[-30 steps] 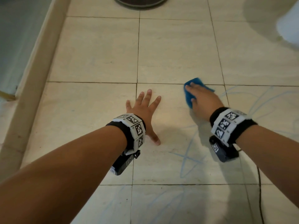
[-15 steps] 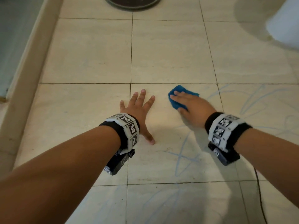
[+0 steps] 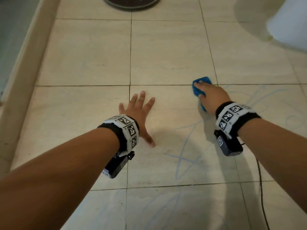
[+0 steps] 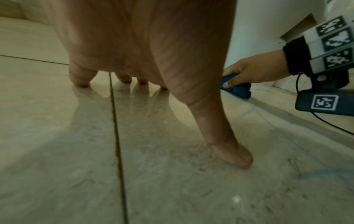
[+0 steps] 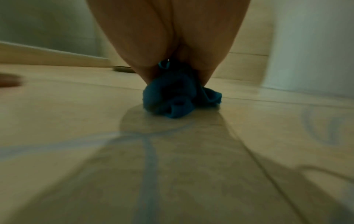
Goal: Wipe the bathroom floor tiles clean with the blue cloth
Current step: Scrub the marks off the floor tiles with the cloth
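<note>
Two hands are down on the floor tiles [image 3: 166, 52]. The left hand [image 3: 137, 112] is spread flat. The right hand [image 3: 211, 97] squeezes the blue cloth [image 3: 200, 85] on a tile line. Push hard and rub over the blue scribbles [image 3: 184, 161] nearby.

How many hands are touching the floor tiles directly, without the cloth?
1: the left hand is spread flat on the floor tiles. The right hand grips the blue cloth.
</note>
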### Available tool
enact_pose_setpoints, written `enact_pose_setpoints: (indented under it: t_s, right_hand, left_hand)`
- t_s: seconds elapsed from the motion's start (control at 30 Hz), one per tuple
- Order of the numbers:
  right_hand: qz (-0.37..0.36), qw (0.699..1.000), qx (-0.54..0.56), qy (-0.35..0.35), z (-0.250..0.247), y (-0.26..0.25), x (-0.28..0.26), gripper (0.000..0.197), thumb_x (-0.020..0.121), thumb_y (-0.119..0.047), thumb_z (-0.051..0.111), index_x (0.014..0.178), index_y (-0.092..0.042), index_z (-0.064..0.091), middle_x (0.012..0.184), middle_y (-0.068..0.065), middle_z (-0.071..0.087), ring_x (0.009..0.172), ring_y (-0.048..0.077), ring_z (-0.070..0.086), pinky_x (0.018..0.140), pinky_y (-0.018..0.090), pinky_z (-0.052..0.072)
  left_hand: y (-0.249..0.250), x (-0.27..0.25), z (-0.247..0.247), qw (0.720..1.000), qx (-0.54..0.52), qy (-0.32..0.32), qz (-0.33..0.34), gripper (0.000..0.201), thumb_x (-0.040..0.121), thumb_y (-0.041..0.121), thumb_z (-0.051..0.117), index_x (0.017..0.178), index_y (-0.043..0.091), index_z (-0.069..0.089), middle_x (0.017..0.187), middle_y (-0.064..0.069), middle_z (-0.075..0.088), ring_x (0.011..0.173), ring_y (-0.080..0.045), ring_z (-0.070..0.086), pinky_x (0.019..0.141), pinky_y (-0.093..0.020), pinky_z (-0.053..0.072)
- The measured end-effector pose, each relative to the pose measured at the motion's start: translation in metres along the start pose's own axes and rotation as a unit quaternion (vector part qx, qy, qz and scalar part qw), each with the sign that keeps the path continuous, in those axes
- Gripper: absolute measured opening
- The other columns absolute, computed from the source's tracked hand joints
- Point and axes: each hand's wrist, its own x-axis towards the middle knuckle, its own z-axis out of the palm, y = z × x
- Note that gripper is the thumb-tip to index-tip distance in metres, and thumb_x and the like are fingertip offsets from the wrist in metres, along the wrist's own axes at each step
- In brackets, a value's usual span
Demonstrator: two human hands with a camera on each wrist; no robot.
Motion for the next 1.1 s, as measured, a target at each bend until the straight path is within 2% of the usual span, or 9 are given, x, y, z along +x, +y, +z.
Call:
enact_pose_setpoints:
  t_s: [0.1,0.27,0.37,0.47,0.67,0.77,0.87,1.03,1.1]
  right_hand:
    - [0.043,0.999,-0.023,-0.005,-0.006,0.009,-0.004,0.050,0.100,-0.014,0.037,0.148,-0.017,0.025,0.157,0.002,0.016,0.141,0.024,0.024,0.113,0.030,0.019]
    - [-0.090,0.995,-0.026,-0.035,0.017,-0.013,-0.016,0.049,0.099,-0.014,0.039,0.146,-0.023,0.030,0.156,-0.005,0.020,0.143,0.015,0.019,0.114,0.026,0.014]
    - [-0.018,1.000,-0.004,-0.002,-0.004,0.010,-0.004,0.049,0.098,-0.012,0.042,0.145,-0.019,0.033,0.155,-0.001,0.024,0.140,0.022,0.028,0.113,0.027,0.017]
    - [0.046,0.999,-0.011,0.011,-0.011,0.022,-0.007,0.049,0.099,-0.013,0.040,0.147,-0.017,0.028,0.156,0.003,0.020,0.140,0.025,0.027,0.111,0.029,0.019]
    - [-0.087,0.996,-0.010,-0.023,0.019,0.000,-0.025,0.049,0.098,-0.012,0.041,0.145,-0.023,0.033,0.155,-0.006,0.022,0.143,0.014,0.021,0.114,0.026,0.015]
    - [-0.016,1.000,0.000,0.011,0.004,0.023,-0.017,0.048,0.097,-0.011,0.044,0.144,-0.019,0.035,0.154,0.000,0.026,0.140,0.020,0.028,0.113,0.025,0.017]
    - [0.050,0.998,0.004,0.033,0.000,0.031,-0.020,0.049,0.099,-0.012,0.041,0.146,-0.016,0.031,0.155,0.004,0.023,0.140,0.024,0.027,0.112,0.028,0.018]
    - [-0.066,0.997,-0.022,-0.026,0.023,0.003,-0.033,0.050,0.098,-0.013,0.040,0.147,-0.021,0.030,0.155,-0.004,0.020,0.143,0.015,0.019,0.112,0.023,0.013]
    - [-0.058,0.998,-0.022,-0.016,0.016,0.009,-0.028,0.049,0.098,-0.012,0.042,0.145,-0.020,0.033,0.154,-0.002,0.023,0.141,0.018,0.025,0.112,0.024,0.016]
  left_hand:
    - [0.000,0.000,0.000,1.000,0.001,-0.001,0.000,0.155,0.044,0.069,0.083,0.145,0.035,-0.029,0.151,0.001,-0.040,0.144,-0.023,-0.027,0.115,-0.062,0.002]
    - [0.000,0.002,-0.001,1.000,0.003,-0.003,-0.002,0.155,0.044,0.069,0.083,0.145,0.035,-0.029,0.151,0.001,-0.040,0.144,-0.023,-0.026,0.115,-0.062,0.002]
    - [0.000,0.001,0.000,1.000,0.004,-0.002,-0.001,0.155,0.044,0.069,0.083,0.145,0.035,-0.028,0.151,0.001,-0.040,0.144,-0.023,-0.026,0.115,-0.062,0.002]
    - [0.000,0.001,0.000,1.000,0.002,0.000,0.000,0.155,0.044,0.068,0.084,0.146,0.035,-0.028,0.152,0.001,-0.039,0.144,-0.023,-0.026,0.115,-0.062,0.002]
    - [0.001,0.001,-0.001,1.000,0.007,0.001,-0.002,0.154,0.044,0.069,0.083,0.146,0.034,-0.027,0.152,0.000,-0.038,0.144,-0.024,-0.025,0.115,-0.062,0.003]
    - [0.001,0.000,-0.001,1.000,0.010,0.000,-0.002,0.154,0.044,0.069,0.083,0.146,0.033,-0.027,0.152,0.000,-0.038,0.144,-0.025,-0.025,0.115,-0.063,0.004]
    - [0.001,0.001,-0.001,1.000,0.009,0.000,0.000,0.155,0.044,0.069,0.083,0.147,0.033,-0.027,0.152,-0.001,-0.038,0.145,-0.025,-0.025,0.114,-0.064,0.004]
    - [0.000,0.003,0.000,1.000,0.009,-0.001,-0.001,0.155,0.044,0.068,0.084,0.146,0.033,-0.027,0.152,-0.001,-0.039,0.144,-0.025,-0.026,0.114,-0.064,0.003]
    - [0.001,0.003,0.000,1.000,0.011,0.001,0.001,0.155,0.044,0.068,0.084,0.147,0.033,-0.027,0.153,-0.001,-0.038,0.145,-0.026,-0.025,0.114,-0.064,0.004]
